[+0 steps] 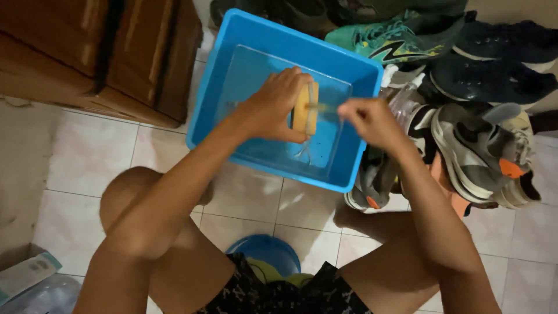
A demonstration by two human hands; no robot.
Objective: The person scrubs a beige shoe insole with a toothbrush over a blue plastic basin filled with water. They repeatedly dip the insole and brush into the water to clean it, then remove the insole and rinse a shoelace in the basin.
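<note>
Pale square floor tiles [93, 157] with thin dark grout lines spread under dim, warm light, a brown wooden cabinet [99, 52] standing at the upper left and a heap of worn shoes [482, 116] crowding the right.

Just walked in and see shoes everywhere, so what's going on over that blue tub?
A person sits low on a blue stool over a blue plastic tub that holds water on the tiled floor. Their left hand grips a tan shoe above the water, while their right hand holds a thin, blurred tool against it, likely a brush. A pile of sneakers lies to the right of the tub, and a wooden cabinet stands to its left.
</note>
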